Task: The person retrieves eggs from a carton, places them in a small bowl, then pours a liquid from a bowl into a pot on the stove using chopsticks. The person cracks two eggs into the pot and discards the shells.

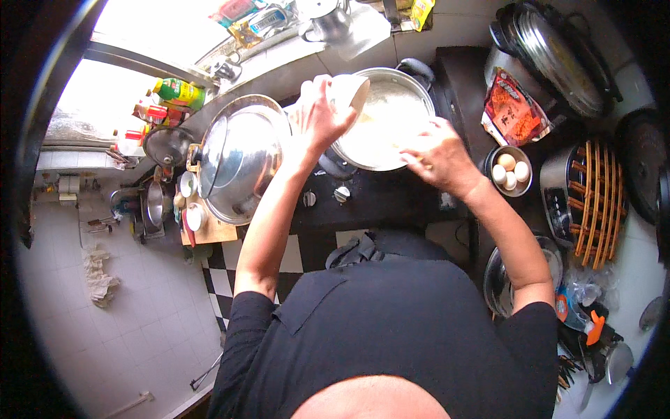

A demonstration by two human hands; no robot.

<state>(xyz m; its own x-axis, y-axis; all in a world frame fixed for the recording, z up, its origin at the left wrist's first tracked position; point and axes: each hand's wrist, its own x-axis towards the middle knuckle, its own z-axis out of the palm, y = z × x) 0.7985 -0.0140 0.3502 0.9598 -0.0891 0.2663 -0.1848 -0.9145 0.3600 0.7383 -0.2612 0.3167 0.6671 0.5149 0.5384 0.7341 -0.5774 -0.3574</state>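
Observation:
My left hand (319, 112) holds a small white bowl (349, 90), tilted over the left rim of a metal pot (430, 105) on the stove. Pale, cloudy liquid (387, 123) fills part of the pot. My right hand (439, 154) is over the pot's lower right rim, its fingers bent around something thin and yellowish, perhaps chopsticks or a utensil handle; most of it is hidden. Left of my left forearm, a large wok or pan with a glass lid (243, 152) covers another part of the stove.
On the right, a metal bowl of several eggs (527, 180) stands below a red food packet (515, 112), near a cooker topped by a wooden rack (596, 204). Stove knobs (342, 194) face me. A cutting board (222, 233) with small bowls lies left. Bottles (180, 93) line the windowsill.

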